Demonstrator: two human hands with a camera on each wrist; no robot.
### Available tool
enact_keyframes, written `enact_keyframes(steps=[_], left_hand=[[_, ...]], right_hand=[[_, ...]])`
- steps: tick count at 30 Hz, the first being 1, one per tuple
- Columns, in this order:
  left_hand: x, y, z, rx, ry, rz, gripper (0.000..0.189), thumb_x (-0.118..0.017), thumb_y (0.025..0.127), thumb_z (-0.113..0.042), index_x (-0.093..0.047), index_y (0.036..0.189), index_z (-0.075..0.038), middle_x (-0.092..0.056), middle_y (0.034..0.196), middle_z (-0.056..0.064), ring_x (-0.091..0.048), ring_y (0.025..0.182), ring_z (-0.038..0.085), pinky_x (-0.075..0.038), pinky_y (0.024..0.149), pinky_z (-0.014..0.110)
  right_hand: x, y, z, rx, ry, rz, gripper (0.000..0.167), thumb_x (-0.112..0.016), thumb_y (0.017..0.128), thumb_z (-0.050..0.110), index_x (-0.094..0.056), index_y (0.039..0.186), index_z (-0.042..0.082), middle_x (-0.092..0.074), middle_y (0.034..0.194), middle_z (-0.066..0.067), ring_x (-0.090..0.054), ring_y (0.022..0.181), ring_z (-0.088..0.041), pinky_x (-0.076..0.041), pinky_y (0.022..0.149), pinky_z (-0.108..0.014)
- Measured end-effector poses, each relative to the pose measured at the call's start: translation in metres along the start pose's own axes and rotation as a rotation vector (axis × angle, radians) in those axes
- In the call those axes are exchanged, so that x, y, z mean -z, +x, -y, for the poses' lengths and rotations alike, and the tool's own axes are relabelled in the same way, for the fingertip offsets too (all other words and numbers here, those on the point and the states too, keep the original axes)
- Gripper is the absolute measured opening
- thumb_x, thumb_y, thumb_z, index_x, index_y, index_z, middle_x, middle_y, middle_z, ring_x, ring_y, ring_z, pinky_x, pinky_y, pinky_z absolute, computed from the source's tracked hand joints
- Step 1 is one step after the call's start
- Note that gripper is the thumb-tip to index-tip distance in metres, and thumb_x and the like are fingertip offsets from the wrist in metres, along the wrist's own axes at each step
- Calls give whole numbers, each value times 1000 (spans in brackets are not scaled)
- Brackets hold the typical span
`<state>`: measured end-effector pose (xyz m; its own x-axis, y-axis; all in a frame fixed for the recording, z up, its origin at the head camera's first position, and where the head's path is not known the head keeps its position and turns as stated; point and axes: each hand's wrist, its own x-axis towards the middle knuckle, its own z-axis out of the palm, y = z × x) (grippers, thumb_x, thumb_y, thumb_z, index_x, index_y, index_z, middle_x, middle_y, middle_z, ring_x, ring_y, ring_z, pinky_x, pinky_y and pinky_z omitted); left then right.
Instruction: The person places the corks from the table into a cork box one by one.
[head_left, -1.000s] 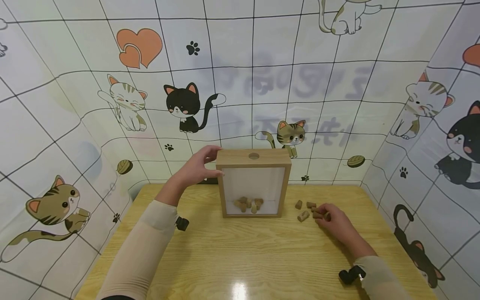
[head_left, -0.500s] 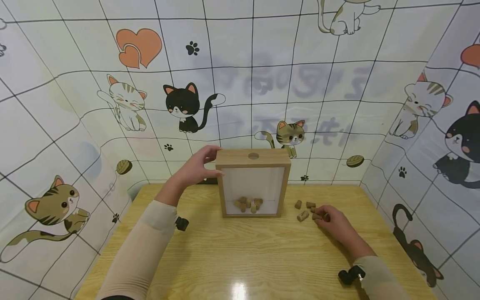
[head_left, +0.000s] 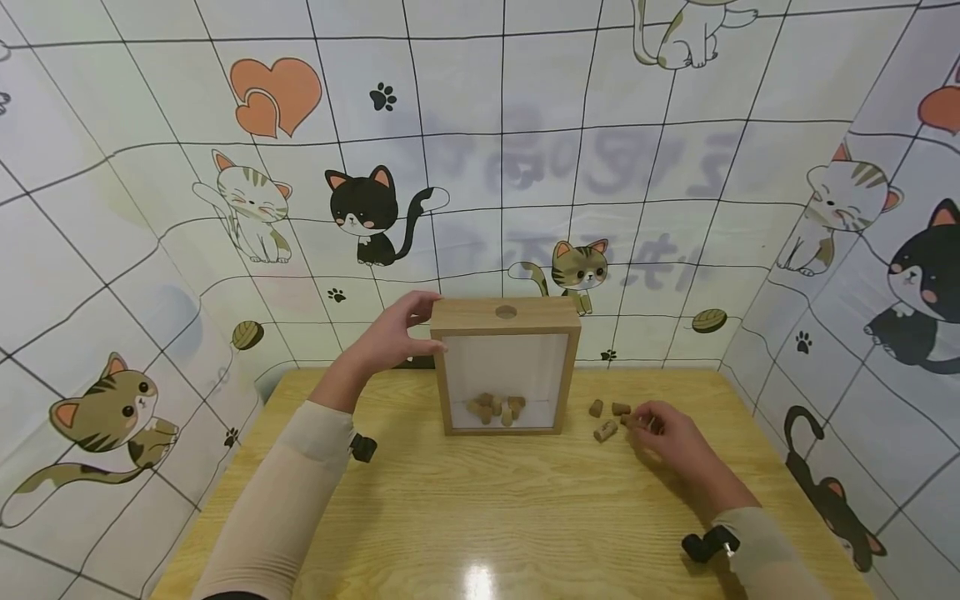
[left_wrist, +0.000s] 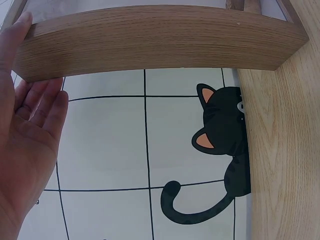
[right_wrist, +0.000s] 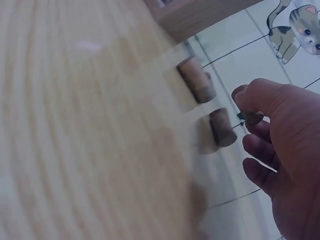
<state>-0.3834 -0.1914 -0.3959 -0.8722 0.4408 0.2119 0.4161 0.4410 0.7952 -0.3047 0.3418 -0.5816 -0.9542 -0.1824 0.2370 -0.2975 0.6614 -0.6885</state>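
A shallow wooden box (head_left: 506,325) with a clear front stands upright on the table, a round hole in its top. Several corks (head_left: 507,417) lie inside at its bottom. My left hand (head_left: 393,335) grips the upper left corner, thumb at the front and fingers behind; the left wrist view shows the fingers (left_wrist: 52,107) against the wooden side. Right of the box my right hand (head_left: 667,433) pinches a cork (right_wrist: 251,116) between thumb and fingers. Close to that hand lie several loose corks (head_left: 605,431), two of them clear in the right wrist view, one cork (right_wrist: 222,127) nearest the fingers.
The wooden table (head_left: 480,500) reaches back to a wall cloth (head_left: 465,100) printed with cats and grid lines, which also hangs at both sides. The box stands near the table's back edge.
My right hand has risen slightly from the table with a cork in its fingers, and its fingers have drawn together. My left hand and the box have stayed put.
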Motion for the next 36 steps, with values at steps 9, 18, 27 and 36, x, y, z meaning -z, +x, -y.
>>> enact_keyframes(steps=[9, 18, 27, 36], left_hand=[[1, 1, 3, 18, -8, 2, 90, -95, 91, -25, -45, 165, -16, -51, 159, 10, -44, 157, 37, -39, 128, 55], [2, 3, 5, 0, -11, 2, 88, -94, 92, -24, -45, 164, -17, -52, 156, 10, -46, 156, 37, -41, 128, 54], [1, 3, 4, 11, -19, 4, 88, -94, 92, -25, -45, 165, -16, -51, 157, 11, -44, 157, 37, -38, 129, 56], [1, 1, 2, 11, -13, 2, 89, -94, 92, -25, -45, 165, -16, -51, 157, 11, -45, 157, 37, -39, 128, 56]], right_hand=[[11, 7, 33, 42, 33, -89, 18, -77, 104, 6, -72, 120, 9, -60, 97, -5, -53, 81, -16, -46, 64, -28], [22, 19, 63, 199, 12, -163, 20, -79, 102, 1, -74, 119, 9, -61, 94, -1, -53, 71, -13, -45, 57, -25], [42, 37, 93, 305, -11, -197, 23, -79, 100, -2, -76, 120, 8, -59, 93, 1, -53, 71, -12, -45, 59, -25], [59, 48, 122, 289, 2, -214, 21, -81, 101, 2, -75, 119, 11, -60, 83, -1, -54, 68, -15, -43, 58, -26]])
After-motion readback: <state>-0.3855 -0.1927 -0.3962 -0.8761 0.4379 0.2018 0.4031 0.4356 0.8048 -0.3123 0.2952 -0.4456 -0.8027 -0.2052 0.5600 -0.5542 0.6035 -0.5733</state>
